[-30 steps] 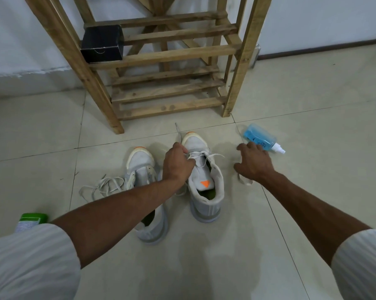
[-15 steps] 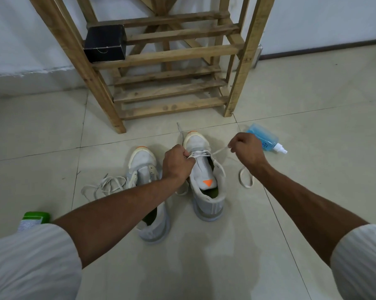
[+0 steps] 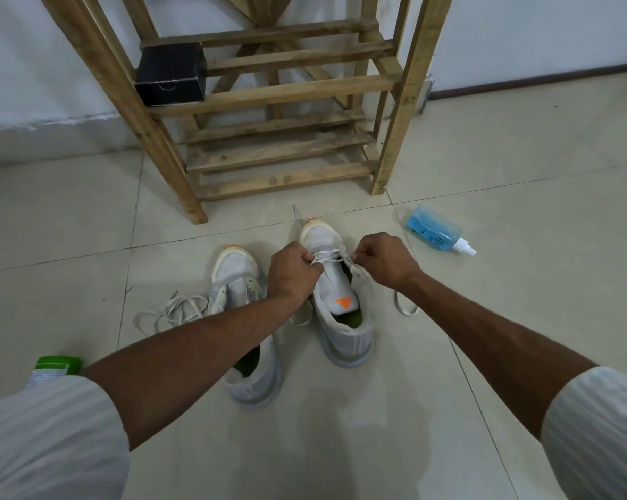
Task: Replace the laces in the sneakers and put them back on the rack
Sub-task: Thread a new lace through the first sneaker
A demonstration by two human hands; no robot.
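Observation:
Two white sneakers with orange toe tips stand side by side on the tiled floor. The right sneaker (image 3: 341, 319) has an orange triangle on its tongue and a white lace (image 3: 328, 255) threaded near its toe. My left hand (image 3: 292, 272) pinches that lace on the shoe's left side. My right hand (image 3: 384, 259) pinches it on the right side; a loop of the lace trails onto the floor (image 3: 406, 308) beyond that hand's wrist. The left sneaker (image 3: 240, 283) lies partly under my left forearm. A loose white lace (image 3: 175, 308) is heaped left of it.
A wooden slatted rack (image 3: 279, 153) stands just beyond the shoes, with a black box (image 3: 171, 75) on its middle shelf. A blue spray bottle (image 3: 436, 230) lies on the floor to the right. A green-capped bottle (image 3: 54, 368) shows by my left sleeve.
My right hand lifted off the floor near the spray bottle, took the lace end and moved left to the right sneaker. My left hand stayed on the lace.

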